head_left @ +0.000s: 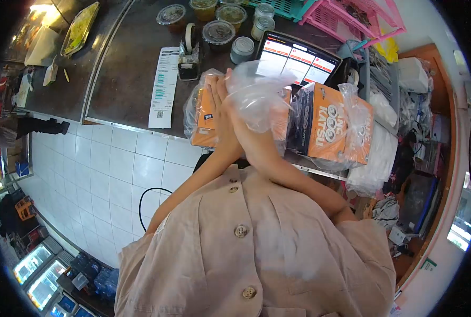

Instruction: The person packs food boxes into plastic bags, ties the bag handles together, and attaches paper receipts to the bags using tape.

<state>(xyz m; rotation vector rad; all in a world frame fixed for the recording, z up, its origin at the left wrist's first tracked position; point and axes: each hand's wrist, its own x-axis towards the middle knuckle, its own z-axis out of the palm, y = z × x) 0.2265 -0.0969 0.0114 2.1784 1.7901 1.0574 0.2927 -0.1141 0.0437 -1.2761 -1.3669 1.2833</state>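
Observation:
My left hand (216,100) and my right hand (236,108) are pressed close together above the front edge of the counter. Straight fingers of my left hand point away from me. A clear, crumpled plastic bag (262,90) puffs out from the right side of my right hand, which appears to hold it; the grip itself is partly hidden. Just beyond and beneath my hands sits an orange box in clear plastic (204,136). Another bagged orange-and-black box (328,124), with "KATSU" printed on it, stands to the right.
A printed receipt (164,87) lies left of my hands, near a tape dispenser (188,58). Several lidded cups, including a dark one (218,33), stand behind. A lit tablet (293,61) leans beyond the boxes. Pink baskets (346,21) and a grey bin (381,84) are at right.

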